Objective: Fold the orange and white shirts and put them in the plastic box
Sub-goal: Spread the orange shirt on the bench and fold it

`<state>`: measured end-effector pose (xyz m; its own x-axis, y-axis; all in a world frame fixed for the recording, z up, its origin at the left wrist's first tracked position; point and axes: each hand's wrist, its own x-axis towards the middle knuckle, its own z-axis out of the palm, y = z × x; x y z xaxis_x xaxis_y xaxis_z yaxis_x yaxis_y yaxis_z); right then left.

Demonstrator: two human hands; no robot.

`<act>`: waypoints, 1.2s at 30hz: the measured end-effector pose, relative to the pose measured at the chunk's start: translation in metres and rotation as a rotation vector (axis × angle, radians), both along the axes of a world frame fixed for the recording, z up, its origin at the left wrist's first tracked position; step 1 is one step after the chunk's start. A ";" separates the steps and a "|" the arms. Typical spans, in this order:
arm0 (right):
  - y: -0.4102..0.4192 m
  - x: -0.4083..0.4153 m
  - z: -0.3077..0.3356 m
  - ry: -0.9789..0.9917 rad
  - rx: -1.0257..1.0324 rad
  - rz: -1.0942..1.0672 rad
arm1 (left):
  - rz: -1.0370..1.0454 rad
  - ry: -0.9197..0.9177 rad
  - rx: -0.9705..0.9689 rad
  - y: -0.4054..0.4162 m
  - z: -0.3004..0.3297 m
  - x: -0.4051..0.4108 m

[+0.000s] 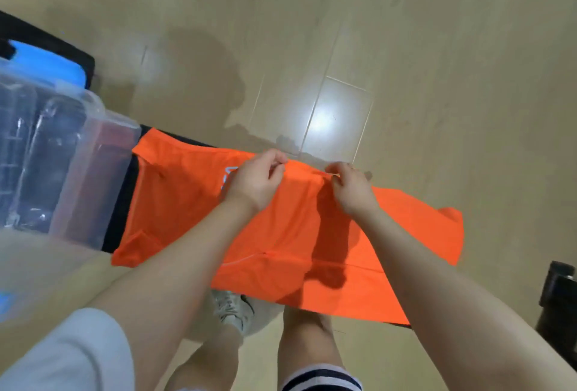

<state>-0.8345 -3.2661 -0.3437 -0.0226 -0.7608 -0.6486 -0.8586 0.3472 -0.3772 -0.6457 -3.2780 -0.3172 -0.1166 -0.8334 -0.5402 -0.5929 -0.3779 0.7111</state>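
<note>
Both hands, left [254, 180] and right [351, 187], grip-pinch the orange shirt [281, 234] beside the clear plastic box [93, 116].

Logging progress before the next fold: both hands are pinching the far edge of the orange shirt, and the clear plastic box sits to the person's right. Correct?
Not quite. The head view shows the plastic box on the person's left. Left hand and right hand do pinch the orange shirt's far edge.
</note>
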 end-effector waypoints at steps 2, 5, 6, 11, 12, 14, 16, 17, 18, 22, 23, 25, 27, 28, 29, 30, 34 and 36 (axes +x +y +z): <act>-0.021 -0.018 -0.019 -0.089 0.110 -0.044 | -0.134 -0.082 -0.004 -0.025 -0.017 -0.019; -0.041 -0.034 -0.043 -0.204 0.341 -0.059 | -0.303 -0.165 0.154 -0.051 -0.046 -0.042; -0.046 -0.037 -0.050 -0.221 0.424 -0.022 | -0.363 -0.199 0.227 -0.056 -0.054 -0.046; -0.064 -0.043 -0.080 -0.205 0.732 0.147 | -0.647 -0.388 0.508 -0.074 -0.082 -0.053; -0.066 -0.045 -0.083 -0.215 0.767 0.143 | -0.701 -0.412 0.546 -0.077 -0.085 -0.054; -0.071 -0.050 -0.085 -0.255 0.781 0.134 | -0.789 -0.441 0.632 -0.085 -0.088 -0.054; -0.075 -0.055 -0.081 -0.325 0.707 0.136 | -0.785 -0.409 0.698 -0.092 -0.086 -0.051; -0.078 -0.057 -0.076 -0.351 0.643 0.135 | -0.748 -0.364 0.692 -0.095 -0.083 -0.049; -0.080 -0.060 -0.070 -0.357 0.565 0.136 | -0.700 -0.312 0.644 -0.097 -0.079 -0.048; -0.079 -0.069 -0.032 -0.236 0.172 0.256 | -0.612 -0.227 0.232 -0.102 -0.046 -0.041; -0.075 -0.072 -0.020 -0.182 0.089 0.309 | -0.619 -0.221 0.139 -0.099 -0.036 -0.038; -0.060 -0.076 0.003 -0.082 -0.074 0.404 | -0.672 -0.234 -0.048 -0.085 -0.017 -0.029; -0.037 -0.076 0.024 0.030 -0.237 0.504 | -0.787 -0.258 -0.219 -0.063 -0.001 -0.022; -0.022 -0.075 0.032 0.095 -0.287 0.537 | -0.850 -0.287 -0.264 -0.050 0.004 -0.018; -0.005 -0.073 0.038 0.155 -0.290 0.559 | -0.919 -0.330 -0.284 -0.035 0.008 -0.015; 0.013 -0.070 0.041 0.208 -0.272 0.576 | -0.978 -0.387 -0.295 -0.020 0.008 -0.012; 0.078 -0.061 0.038 0.310 -0.210 0.544 | -0.989 -0.635 -0.211 0.037 0.002 -0.004; 0.094 -0.061 0.036 0.274 -0.181 0.499 | -0.887 -0.657 -0.060 0.050 0.008 -0.010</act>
<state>-0.8951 -3.1726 -0.3082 0.2180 -0.8203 -0.5287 -0.9758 -0.1727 -0.1343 -0.6555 -3.2278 -0.3093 -0.3909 -0.6228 -0.6777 -0.9054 0.3928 0.1614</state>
